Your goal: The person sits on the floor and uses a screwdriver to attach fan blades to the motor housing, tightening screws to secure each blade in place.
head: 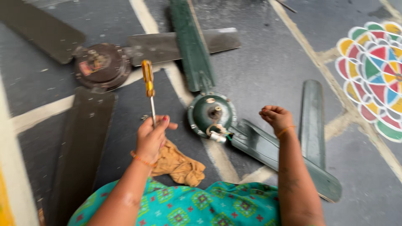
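screwdriver pinched by its thin steel shaft in left hand, handle up, so top-heavy, slippy; right hand clenched, empty, beside heavy green fan.

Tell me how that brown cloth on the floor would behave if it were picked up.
The brown cloth lies crumpled in soft folds beside the left hand, so it would likely hang limp and floppy. It looks thin, probably light for its size. Bunched flat on the floor, it seems unlikely to roll or slide.
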